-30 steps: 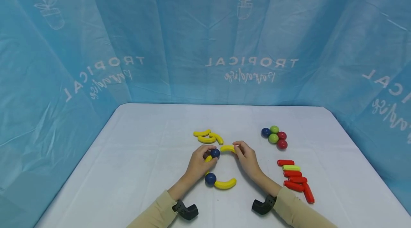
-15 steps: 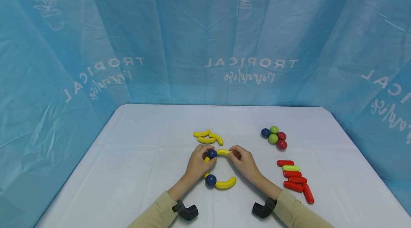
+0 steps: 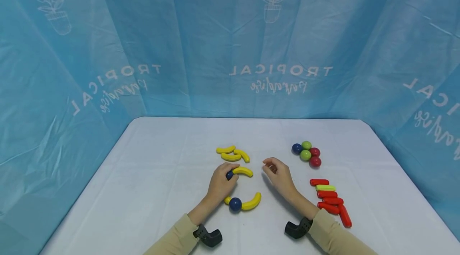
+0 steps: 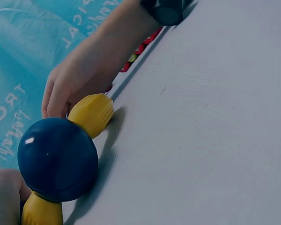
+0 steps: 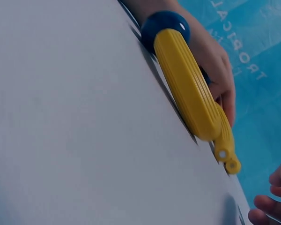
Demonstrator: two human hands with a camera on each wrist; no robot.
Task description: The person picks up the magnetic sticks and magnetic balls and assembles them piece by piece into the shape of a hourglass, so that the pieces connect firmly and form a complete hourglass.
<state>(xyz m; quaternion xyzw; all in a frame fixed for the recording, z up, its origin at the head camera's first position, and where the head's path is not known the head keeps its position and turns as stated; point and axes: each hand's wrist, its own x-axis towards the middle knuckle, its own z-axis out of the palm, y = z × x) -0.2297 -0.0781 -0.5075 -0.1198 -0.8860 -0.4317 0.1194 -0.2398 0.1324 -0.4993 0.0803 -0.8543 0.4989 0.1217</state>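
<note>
In the head view my left hand [image 3: 220, 180] holds a blue ball [image 3: 229, 175] between fingers and thumb. A curved yellow rod [image 3: 243, 171] extends right from that ball. Nearer to me, a second blue ball [image 3: 235, 204] has another curved yellow rod [image 3: 252, 202] on its right; a third, mostly hidden by my left hand, shows one end [image 3: 227, 200] beside this ball. My right hand [image 3: 281, 176] hovers to the right of the pieces, fingers loosely bent and holding nothing. The left wrist view shows the nearer ball [image 4: 58, 159] large between two yellow ends.
Several curved yellow rods [image 3: 231, 157] lie just beyond my left hand. A cluster of blue, green and red balls [image 3: 306, 155] sits at the back right. Below it lie several straight red rods [image 3: 327, 194] and a lime one [image 3: 326, 188] on the white table [image 3: 161, 159].
My right hand brought the upper yellow rod left to the ball, let go and moved away right. The ball in my left hand shifted left, and the lower rod swung up slightly at its right end.
</note>
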